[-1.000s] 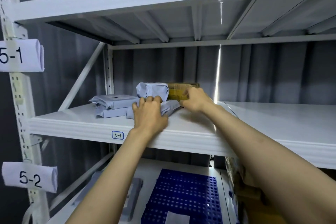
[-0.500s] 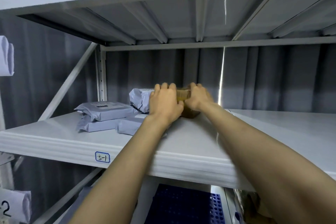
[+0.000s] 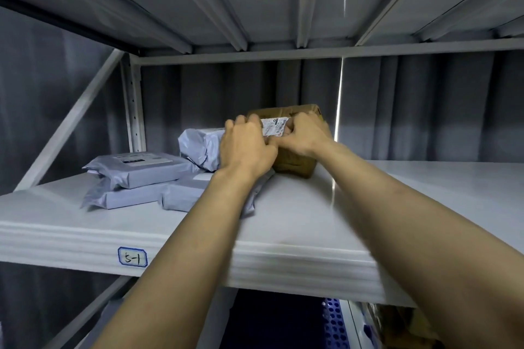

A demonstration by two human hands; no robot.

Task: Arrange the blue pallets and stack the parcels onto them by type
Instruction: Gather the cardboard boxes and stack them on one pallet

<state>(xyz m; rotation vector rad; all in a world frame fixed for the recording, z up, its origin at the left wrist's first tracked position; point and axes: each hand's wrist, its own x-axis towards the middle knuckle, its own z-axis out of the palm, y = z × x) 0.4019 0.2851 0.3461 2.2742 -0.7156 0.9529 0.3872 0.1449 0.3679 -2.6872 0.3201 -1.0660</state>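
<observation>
Both my hands, left (image 3: pixel 247 147) and right (image 3: pixel 302 136), grip the brown taped box (image 3: pixel 295 161) on the smooth white shelf (image 3: pixel 297 215); soft grey bags (image 3: pixel 136 168) lie left of them.

The shelf (image 3: pixel 283 224) hides most of the blue pallet (image 3: pixel 334 326) below. The left hand (image 3: pixel 246 147) and right hand (image 3: pixel 304 136) cover much of the brown parcel (image 3: pixel 296 164); its label (image 3: pixel 273 125) is unreadably small.

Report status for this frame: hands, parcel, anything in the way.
Left hand and right hand both grip brown parcel on shelf. Label faces camera. Grey bagged parcel close on its left; contact hidden.
</observation>
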